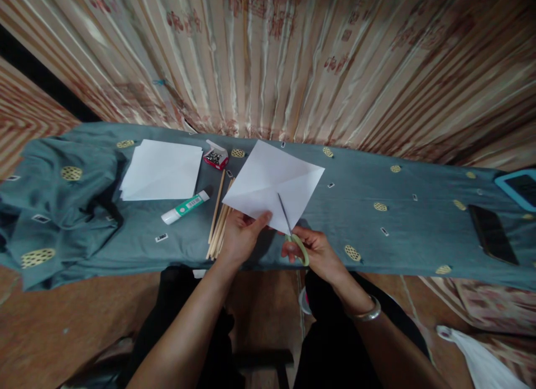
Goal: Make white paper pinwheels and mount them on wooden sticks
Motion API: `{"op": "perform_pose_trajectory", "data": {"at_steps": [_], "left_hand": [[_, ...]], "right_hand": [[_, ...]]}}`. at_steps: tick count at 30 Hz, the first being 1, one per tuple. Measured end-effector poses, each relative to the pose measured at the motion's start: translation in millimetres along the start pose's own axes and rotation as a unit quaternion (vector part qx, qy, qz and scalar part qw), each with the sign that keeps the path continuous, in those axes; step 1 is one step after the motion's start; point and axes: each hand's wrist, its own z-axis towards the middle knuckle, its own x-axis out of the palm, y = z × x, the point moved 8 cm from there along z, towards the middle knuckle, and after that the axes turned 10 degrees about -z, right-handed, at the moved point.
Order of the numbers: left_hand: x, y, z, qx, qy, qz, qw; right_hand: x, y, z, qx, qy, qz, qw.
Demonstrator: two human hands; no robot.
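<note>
A square sheet of white paper (274,174) with crossing fold lines is held up over the bench, one corner pointing toward me. My left hand (243,233) pinches its lower left edge, thumb on top and fingers underneath. In my right hand (314,248) are scissors (302,249) with pale green handles. One dark blade lies over the paper's near corner, pointing toward the centre creases; the other blade is hidden. Just left of the paper, thin wooden sticks (218,233) lie in a loose bundle, partly behind my left hand.
A stack of white paper (162,170) lies at the left, with a green and white glue stick (185,207) below it. A small open red box (216,154) holds metal bits. At the right are a dark phone (493,234) and a blue-edged device (519,188). Patterned cloth covers the bench.
</note>
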Motion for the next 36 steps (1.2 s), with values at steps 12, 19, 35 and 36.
{"op": "perform_pose_trajectory", "data": {"at_steps": [12,19,35,36], "left_hand": [[-0.6,0.8,0.7,-0.008,0.007,0.014,1.000],[-1.2,0.3,-0.2,0.000,0.006,0.009,1.000],[-34.1,-6.4,9.7,0.018,-0.045,-0.050,0.998],[-32.4,-5.8,8.9,0.010,-0.035,-0.045,0.998]], "right_hand": [[0.9,0.9,0.7,0.000,0.001,0.026,1.000],[1.2,1.0,-0.6,-0.005,0.001,0.027,1.000],[-56.2,-1.9,-21.6,0.046,0.037,-0.066,0.996],[-69.8,1.7,-20.7,0.028,-0.015,-0.065,0.997]]}}
